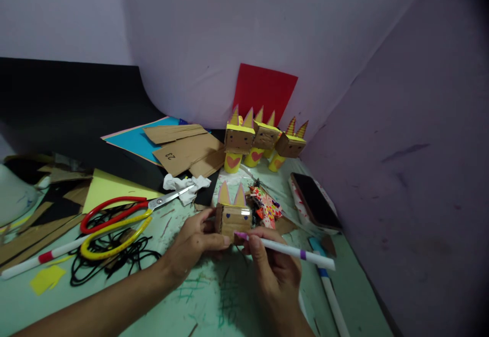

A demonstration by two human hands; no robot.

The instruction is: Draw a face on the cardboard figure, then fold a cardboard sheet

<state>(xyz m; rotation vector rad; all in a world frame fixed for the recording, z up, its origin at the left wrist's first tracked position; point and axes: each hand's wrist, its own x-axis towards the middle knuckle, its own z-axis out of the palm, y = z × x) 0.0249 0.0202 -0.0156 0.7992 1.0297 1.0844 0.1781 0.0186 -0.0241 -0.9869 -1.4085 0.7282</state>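
My left hand (193,245) grips a small cardboard box head (232,217) with two pink pointed ears, holding it upright just above the green table (214,301). My right hand (273,265) holds a white marker (290,250) with a purple tip; the tip touches the lower front face of the box. Small dots are drawn on that face. Three finished cardboard figures (263,141) with yellow ears and yellow cups bearing hearts stand further back.
Red-and-yellow scissors (118,217) lie on a black cord tangle (110,255) at left. Cardboard pieces (187,151), coloured paper sheets, a crumpled tissue (185,184), a phone (315,199) on a box, another marker (332,299), patterned scraps (265,204) and a red sheet (263,92) surround the work spot.
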